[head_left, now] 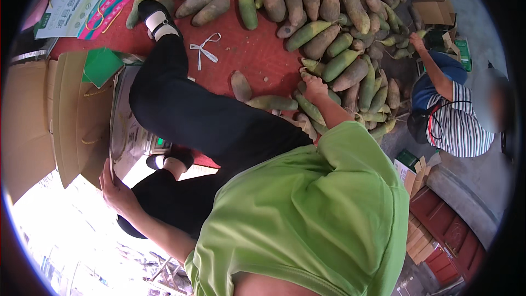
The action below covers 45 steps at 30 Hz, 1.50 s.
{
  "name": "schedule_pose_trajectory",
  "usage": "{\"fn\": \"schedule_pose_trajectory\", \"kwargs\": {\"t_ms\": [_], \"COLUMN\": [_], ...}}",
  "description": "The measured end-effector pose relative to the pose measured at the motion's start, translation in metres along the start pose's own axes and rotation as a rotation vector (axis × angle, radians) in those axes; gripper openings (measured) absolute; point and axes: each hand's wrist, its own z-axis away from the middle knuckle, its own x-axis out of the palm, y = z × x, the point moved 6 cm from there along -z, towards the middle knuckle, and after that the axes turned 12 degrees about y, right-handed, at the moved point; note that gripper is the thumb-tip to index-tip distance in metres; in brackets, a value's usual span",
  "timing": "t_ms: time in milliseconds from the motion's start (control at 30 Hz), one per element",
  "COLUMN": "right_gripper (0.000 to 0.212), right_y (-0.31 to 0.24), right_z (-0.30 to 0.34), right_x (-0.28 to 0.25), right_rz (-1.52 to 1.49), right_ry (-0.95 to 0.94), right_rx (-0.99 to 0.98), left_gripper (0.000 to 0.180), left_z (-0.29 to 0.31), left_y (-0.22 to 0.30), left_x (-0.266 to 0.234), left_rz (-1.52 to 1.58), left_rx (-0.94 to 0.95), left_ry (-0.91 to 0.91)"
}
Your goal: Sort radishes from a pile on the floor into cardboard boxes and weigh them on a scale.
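Note:
My right hand [314,89] reaches into a big heap of green radishes [342,66], its fingers curled round the end of one of them. The radishes are long and plump, green at one end and coated in brown soil. My left hand [116,189] is at the lower edge of an open cardboard box [82,126], fingers bent round its rim. What lies inside that box is mostly hidden from here. Beside it, near my foot, a scale [159,142] shows a lit green display.
Red sheeting [222,49] covers the floor, with a knotted white string [205,51] and a few loose radishes [204,6]. A printed carton [90,0] lies at the far left. Another person [446,104] in a striped shirt crouches at the heap's right, near small boxes [435,10].

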Motion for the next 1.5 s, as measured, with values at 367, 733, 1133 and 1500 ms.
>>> {"fn": "schedule_pose_trajectory", "kwargs": {"t_ms": [367, 733, 1133, 1500], "right_gripper": [0.056, 0.072, 0.065, 0.043], "right_y": [0.015, -0.039, -0.283, -0.497], "right_z": [0.02, -0.019, 0.079, 0.234], "right_x": [-0.004, -0.05, -0.372, -0.385], "right_rz": [0.124, -0.312, -1.054, -1.207], "right_ry": [-0.094, 0.166, 0.558, 0.539], "right_rx": [0.253, -0.127, -0.924, -1.682], "left_gripper": [0.037, 0.044, 0.039, 0.038], "left_z": [-0.003, -0.004, -0.003, -0.003], "left_y": [-0.005, 0.003, 0.001, 0.002], "left_x": [0.006, -0.004, -0.007, -0.01], "left_rz": [0.01, 0.024, 0.0, 0.032], "left_rx": [-0.112, -0.168, -0.195, -0.186], "left_ry": [-0.026, -0.037, -0.051, -0.054]}}
